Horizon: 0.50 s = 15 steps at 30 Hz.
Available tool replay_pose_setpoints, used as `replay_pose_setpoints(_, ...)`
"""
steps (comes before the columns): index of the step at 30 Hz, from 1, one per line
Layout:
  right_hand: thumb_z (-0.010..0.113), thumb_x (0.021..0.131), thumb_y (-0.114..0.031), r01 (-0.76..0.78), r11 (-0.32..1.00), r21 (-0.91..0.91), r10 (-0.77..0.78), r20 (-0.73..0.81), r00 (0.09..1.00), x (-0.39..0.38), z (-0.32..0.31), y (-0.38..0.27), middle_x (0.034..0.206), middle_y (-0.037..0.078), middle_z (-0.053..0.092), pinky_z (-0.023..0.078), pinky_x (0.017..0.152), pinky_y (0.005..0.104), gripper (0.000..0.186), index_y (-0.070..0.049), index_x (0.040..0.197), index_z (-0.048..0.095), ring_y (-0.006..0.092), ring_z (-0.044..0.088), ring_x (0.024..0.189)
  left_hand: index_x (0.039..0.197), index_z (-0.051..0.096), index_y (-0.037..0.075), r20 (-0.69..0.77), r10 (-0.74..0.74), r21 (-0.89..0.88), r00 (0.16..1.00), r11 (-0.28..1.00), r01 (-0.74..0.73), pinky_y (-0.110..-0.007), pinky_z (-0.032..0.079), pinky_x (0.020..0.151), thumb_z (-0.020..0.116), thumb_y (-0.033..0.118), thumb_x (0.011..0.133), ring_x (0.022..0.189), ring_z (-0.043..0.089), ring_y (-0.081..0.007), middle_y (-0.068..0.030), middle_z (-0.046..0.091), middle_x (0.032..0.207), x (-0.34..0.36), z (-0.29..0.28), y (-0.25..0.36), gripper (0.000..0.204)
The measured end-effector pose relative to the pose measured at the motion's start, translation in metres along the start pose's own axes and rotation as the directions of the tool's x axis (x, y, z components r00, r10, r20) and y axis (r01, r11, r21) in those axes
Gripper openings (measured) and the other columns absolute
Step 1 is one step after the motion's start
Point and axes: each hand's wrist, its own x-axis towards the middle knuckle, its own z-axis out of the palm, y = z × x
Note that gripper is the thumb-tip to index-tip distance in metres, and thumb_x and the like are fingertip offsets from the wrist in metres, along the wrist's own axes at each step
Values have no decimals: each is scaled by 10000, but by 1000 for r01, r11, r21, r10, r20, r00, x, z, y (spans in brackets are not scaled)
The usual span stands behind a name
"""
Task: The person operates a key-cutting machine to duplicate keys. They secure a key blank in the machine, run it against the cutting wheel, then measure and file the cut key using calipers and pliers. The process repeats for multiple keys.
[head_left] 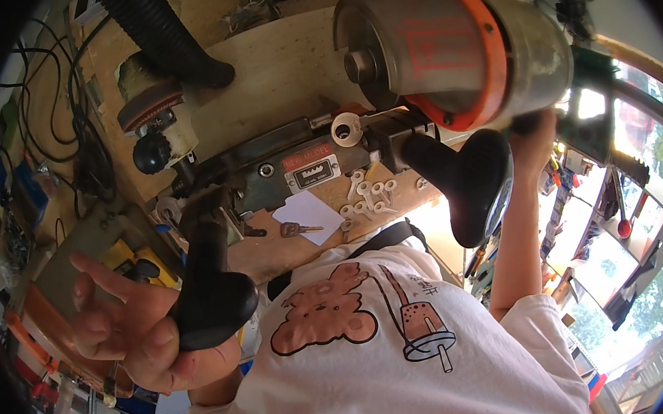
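My left hand (pixel 154 330) is against the left black lever handle (pixel 215 309), fingers loosely bent and apart. My right hand (pixel 537 144) reaches up beside the grey-orange guard (pixel 444 50) at upper right, its fingers hidden near a dark part. A second black handle (pixel 478 188) is left of that forearm. Between the handles is the key-cutting machine (pixel 268 189) with a round key head (pixel 347 132) near its top. Below it a loose key (pixel 298 229) lies on white paper (pixel 308 209), with several small keys (pixel 366 204) to its right.
A black hose (pixel 170 33) hangs at upper left over the wooden bench (pixel 266 72). Cables (pixel 59 112) and an orange-edged tray (pixel 50 291) are at left. Tool racks and a bright window (pixel 641 183) are at right. My white printed shirt is below.
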Motion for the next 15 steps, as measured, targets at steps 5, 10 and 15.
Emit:
replay_pose_setpoints(5,397,933,-286,-7,1000,19,7,24,1000,2,-1,5,1052,77,543,422,851,300,363,-5,1136,505,157,541,947,1063,572,146,-5,-14,39,1000,999,15,-635,118,1057,412,297,942,1219,304,-371,-51,358,1209,0,1,1,251)
replay_pose_setpoints(10,383,936,-291,-16,998,52,13,50,999,5,-5,8,1101,90,526,408,882,315,382,0,1163,486,171,531,984,1063,571,152,24,-35,70,999,997,33,-628,119,1062,411,300,942,1224,294,-372,-53,357,1203,-2,-3,3,249)
replay_pose_setpoints(15,370,940,-296,-52,979,196,25,138,990,8,-20,23,1149,103,508,394,912,331,402,4,1189,467,186,521,1021,1068,569,159,-1,8,65,1000,998,-8,-628,123,1062,421,299,939,1218,291,-378,-62,356,1200,-3,4,5,241)
